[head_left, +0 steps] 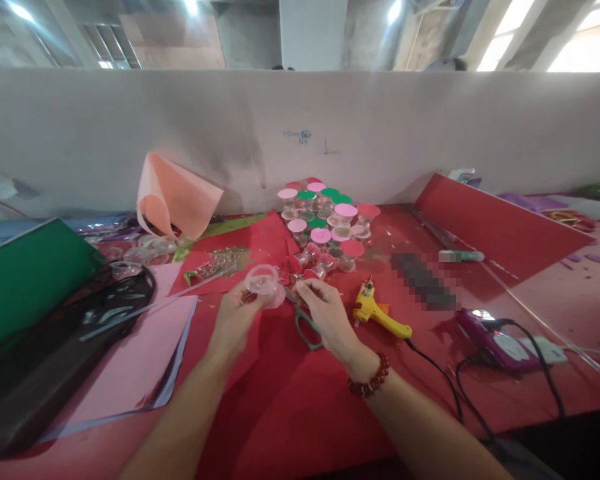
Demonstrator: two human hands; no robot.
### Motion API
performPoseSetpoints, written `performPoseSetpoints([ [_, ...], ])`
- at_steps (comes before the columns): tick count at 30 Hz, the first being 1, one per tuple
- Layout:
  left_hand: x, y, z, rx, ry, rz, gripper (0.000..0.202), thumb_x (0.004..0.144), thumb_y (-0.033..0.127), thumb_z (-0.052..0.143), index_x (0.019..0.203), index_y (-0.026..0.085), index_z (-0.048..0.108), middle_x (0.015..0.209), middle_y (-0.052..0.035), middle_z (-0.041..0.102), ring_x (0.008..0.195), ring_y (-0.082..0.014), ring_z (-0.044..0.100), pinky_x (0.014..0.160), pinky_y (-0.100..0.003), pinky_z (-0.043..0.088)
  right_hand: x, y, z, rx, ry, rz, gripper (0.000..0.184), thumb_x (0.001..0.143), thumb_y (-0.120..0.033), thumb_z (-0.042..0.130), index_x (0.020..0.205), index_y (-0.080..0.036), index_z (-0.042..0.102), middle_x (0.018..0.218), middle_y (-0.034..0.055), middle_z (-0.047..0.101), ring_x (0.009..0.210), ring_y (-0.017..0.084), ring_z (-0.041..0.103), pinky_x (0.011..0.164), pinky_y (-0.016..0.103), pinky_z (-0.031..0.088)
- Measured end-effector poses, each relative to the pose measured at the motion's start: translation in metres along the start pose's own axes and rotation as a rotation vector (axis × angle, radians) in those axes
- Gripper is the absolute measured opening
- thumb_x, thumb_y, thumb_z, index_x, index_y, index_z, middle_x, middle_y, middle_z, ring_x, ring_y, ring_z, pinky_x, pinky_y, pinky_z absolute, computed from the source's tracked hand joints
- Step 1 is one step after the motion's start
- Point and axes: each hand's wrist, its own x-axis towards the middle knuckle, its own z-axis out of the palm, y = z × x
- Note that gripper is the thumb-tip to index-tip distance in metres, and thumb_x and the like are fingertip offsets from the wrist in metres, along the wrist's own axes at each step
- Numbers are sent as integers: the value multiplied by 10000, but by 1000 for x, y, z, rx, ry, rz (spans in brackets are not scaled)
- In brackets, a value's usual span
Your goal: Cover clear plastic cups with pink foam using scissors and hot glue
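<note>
My left hand (236, 313) is closed on a clear plastic cup (261, 279), tilted, with a pink disc at its lower right side. Just to the right, my right hand (327, 313) has thumb and fingertips pinched together; whatever they hold is too small to make out. Under that hand lie green-handled scissors (307, 331), partly covered by it. Beyond both hands stand several clear cup pieces joined in pairs, topped with pink, green and red discs (346, 210). Some of these lie on their sides (324, 265) close to my right fingertips.
A yellow glue gun (380, 315) lies to the right, its cord running to a purple power strip (505, 347). Glittery bits (225, 261) rest on red paper. Left are pink sheets (125, 360), a black bag (65, 360) and a green board (40, 280). A white partition (180, 127) stands behind.
</note>
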Motion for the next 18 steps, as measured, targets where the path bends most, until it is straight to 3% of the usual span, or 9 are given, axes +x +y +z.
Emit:
performPoseSetpoints([
  [5,8,-2,-6,-54,34,-40,378,538,262,839,885,160,729,922,-71,738,913,-213,648,915,-345,457,-1,9,2,-198,-99,-28,262,824,-404,565,739,-170,647,660,-5,612,603,125,533,608,242,417],
  [9,16,-9,-10,-101,29,-53,413,526,275,852,904,160,729,952,-71,737,912,-197,644,921,-330,446,2,7,-5,-398,-34,-132,244,871,-354,524,797,-174,673,740,19,675,681,148,597,666,250,457],
  [12,21,-14,-13,-129,42,-39,413,542,293,850,918,168,731,943,-64,737,910,-193,643,922,-328,440,6,-3,-15,-787,75,-217,217,890,-280,518,991,-192,688,986,60,699,847,176,638,782,277,474],
  [14,22,-15,-14,-128,48,-40,396,548,298,848,903,170,731,922,-60,737,893,-194,642,903,-329,447,9,-10,-20,-1141,123,-226,309,888,-278,537,1176,-221,635,1133,93,659,941,218,642,831,325,474],
  [16,21,-14,-13,-129,39,-53,389,540,296,849,887,168,730,907,-59,737,873,-194,641,887,-330,452,13,-15,-22,-1417,124,-210,396,889,-310,551,1278,-240,569,1176,118,635,966,262,650,829,370,482],
  [18,20,-13,-11,-122,28,-71,394,525,296,852,873,159,730,901,-63,739,862,-194,641,884,-332,451,18,-16,-22,-1556,94,-188,373,910,-308,518,1274,-239,562,1144,126,647,925,276,672,778,376,498],
])
